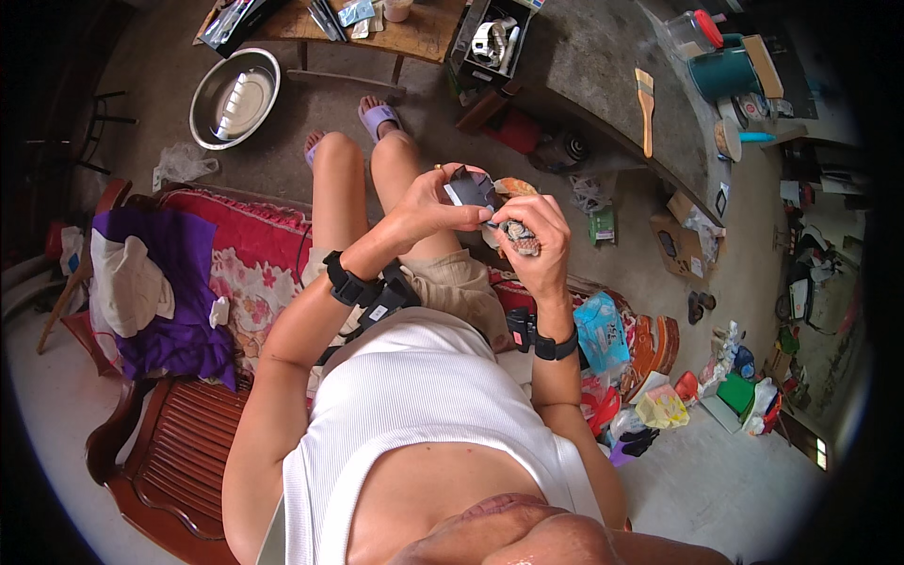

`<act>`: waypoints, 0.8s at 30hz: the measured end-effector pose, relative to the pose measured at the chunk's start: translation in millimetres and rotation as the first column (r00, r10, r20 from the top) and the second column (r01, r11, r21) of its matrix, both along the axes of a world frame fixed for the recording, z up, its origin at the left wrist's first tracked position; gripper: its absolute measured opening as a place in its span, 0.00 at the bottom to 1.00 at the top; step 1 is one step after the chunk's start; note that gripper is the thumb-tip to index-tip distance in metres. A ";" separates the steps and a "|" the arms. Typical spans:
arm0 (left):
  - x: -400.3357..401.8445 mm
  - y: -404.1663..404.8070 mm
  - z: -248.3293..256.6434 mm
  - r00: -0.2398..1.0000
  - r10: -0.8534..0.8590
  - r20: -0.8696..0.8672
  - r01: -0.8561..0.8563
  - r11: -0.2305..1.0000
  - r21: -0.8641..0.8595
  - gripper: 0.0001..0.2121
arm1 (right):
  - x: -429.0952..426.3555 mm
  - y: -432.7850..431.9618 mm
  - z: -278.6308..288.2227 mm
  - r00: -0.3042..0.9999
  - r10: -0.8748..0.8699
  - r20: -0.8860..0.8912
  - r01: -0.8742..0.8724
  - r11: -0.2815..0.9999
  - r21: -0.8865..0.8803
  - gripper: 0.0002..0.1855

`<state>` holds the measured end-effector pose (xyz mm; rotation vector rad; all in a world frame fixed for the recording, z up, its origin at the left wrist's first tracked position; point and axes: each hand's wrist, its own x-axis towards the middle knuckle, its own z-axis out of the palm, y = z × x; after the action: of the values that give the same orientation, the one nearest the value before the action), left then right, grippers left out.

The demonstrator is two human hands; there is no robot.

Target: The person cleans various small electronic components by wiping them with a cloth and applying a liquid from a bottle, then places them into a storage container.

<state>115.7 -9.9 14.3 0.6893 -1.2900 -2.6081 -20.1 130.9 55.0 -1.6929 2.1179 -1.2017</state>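
Observation:
My left hand point(431, 208) holds a small dark, glossy, angular object point(472, 189) with a pale strip along one edge, its thumb along the lower side. Close beside it, my right hand point(534, 229) is closed on a crumpled patterned cloth point(521, 239), and its fingertips meet the edge of the dark object. An orange and cream part of what seems the same cloth point(515, 186) shows above the right fingers. Both hands are over the floor just beyond my knees. What exactly the dark object is, I cannot tell.
A steel basin point(235, 99) stands on the floor beyond my feet, near a wooden table point(417, 32). At the right a grey counter point(600, 70) bears a flat wooden-handled brush point(645, 113). A blue package point(602, 332) lies by my right forearm, purple cloth point(187, 282) on the seat at left.

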 end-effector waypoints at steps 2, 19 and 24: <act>0.3 -2.5 -5.9 0.999 0.010 -0.047 -0.015 0.994 -0.111 0.28 | 0.2 0.7 1.3 1.000 0.005 -0.023 -0.005 1.000 0.009 0.14; 17.9 -24.4 -5.5 0.993 0.115 0.034 -0.115 0.993 -0.005 0.16 | 1.6 -9.3 1.5 0.997 0.063 -0.050 -0.061 0.997 0.048 0.12; 30.4 -36.2 -8.4 0.995 0.096 0.039 -0.093 0.994 -0.061 0.15 | 7.1 -28.0 4.6 0.991 0.120 -0.062 -0.115 0.990 0.081 0.13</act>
<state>146.1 -46.1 5.9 0.7786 -1.3064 -2.4835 -13.0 102.9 59.6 -1.8187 2.0411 -1.0316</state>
